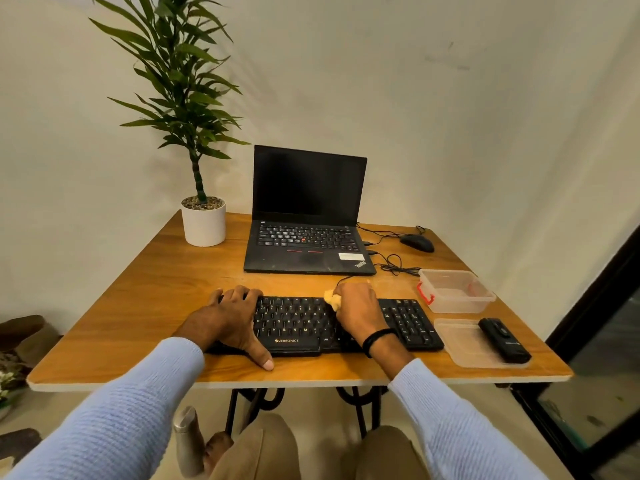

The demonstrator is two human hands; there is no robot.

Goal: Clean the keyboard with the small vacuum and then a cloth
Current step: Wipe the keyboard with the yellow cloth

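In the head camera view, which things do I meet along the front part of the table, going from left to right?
Left hand → keyboard → right hand gripping the yellow cloth → container lid → small vacuum lying on that lid.

Left end of the keyboard (298,320) hidden under the left hand (230,318); its middle keys covered by the right hand (358,311); most of the yellow cloth (333,299) buried in that fist; far key legends unreadable; both sleeves (114,414) cut off by the bottom edge
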